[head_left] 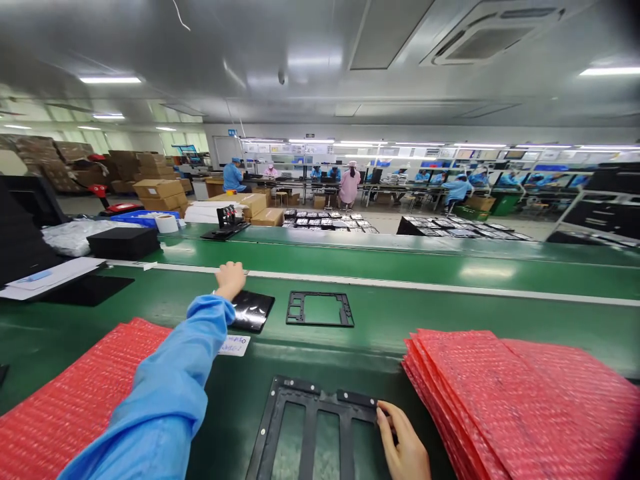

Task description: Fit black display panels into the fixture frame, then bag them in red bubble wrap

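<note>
My left hand (pixel 231 280) reaches forward over the green bench, at the upper left edge of a glossy black panel (pixel 253 311); its fingers are curled and their tips are hidden. In front of me lies a black frame with long slots (pixel 310 407). My right hand (pixel 404 440) pinches the upper right corner of that frame between thumb and fingers. A thinner black rectangular frame (pixel 320 309) lies flat to the right of the glossy panel. Partly behind my left sleeve is a white label (pixel 235 345) with handwriting.
Red bubble-wrap sheets are stacked at the left (pixel 85 393) and right (pixel 520 393). A black foam block (pixel 123 243), a tape roll (pixel 167 223) and a black stand (pixel 226 223) sit at the back left. Several people work at far benches.
</note>
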Demonstrator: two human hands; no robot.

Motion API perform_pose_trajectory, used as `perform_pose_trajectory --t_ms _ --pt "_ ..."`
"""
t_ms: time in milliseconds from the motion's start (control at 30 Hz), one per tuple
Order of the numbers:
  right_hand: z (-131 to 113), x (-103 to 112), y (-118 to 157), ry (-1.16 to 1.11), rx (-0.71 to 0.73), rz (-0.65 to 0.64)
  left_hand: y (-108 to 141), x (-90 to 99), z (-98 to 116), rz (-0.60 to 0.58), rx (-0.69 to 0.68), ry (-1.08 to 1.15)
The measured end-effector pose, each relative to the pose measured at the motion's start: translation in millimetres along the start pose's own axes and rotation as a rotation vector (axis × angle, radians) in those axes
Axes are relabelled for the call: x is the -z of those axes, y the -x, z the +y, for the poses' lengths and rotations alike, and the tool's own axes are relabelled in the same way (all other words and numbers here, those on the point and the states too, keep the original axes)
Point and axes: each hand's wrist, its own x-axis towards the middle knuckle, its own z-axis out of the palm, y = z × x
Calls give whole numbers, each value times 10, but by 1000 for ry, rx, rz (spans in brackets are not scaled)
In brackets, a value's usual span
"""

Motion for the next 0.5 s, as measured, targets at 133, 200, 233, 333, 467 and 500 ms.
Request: perform_pose_trajectory --t_ms 133,200,233,333,467,500 --pt "73 -15 6 -11 -7 -38 203 -685 548 -100 -63 24" --pt "98 -16 9 -18 -13 -60 361 -1034 794 -149 -35 51" --pt "100 -14 8 -19 -12 -63 437 -1176 889 -170 -7 66" --pt "59 -4 -4 -16 -3 -24 590 -1392 1042 -203 68 128" --pt "-35 10 -24 -14 -11 -12 562 -1234 985 -256 166 289" --pt "-55 16 -28 -13 -14 -20 545 -1152 939 -290 188 349"
